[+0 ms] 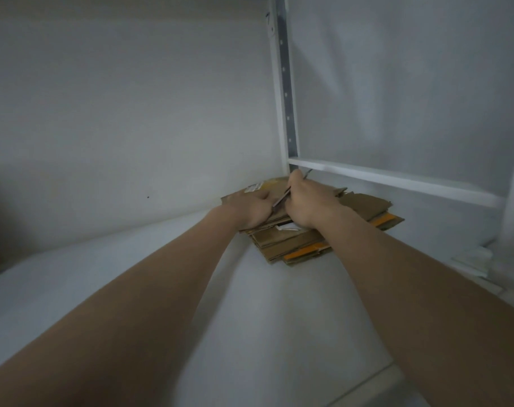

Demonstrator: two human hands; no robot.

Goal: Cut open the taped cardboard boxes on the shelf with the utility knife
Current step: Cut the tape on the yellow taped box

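Matt brown cardboard boxes [361, 205] lie on a smooth white-painted metal shelf [279, 304].

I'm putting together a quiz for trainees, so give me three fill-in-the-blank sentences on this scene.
The right hand grips the ____.
The ____ rests on the flattened cardboard stack.
The strips at the stack's near edge are ____.
Missing: utility knife; left hand; orange.

Left hand [254, 211] on flattened cardboard stack [364, 205], right hand [307, 202] gripping utility knife [281, 197], shelf [132, 289]
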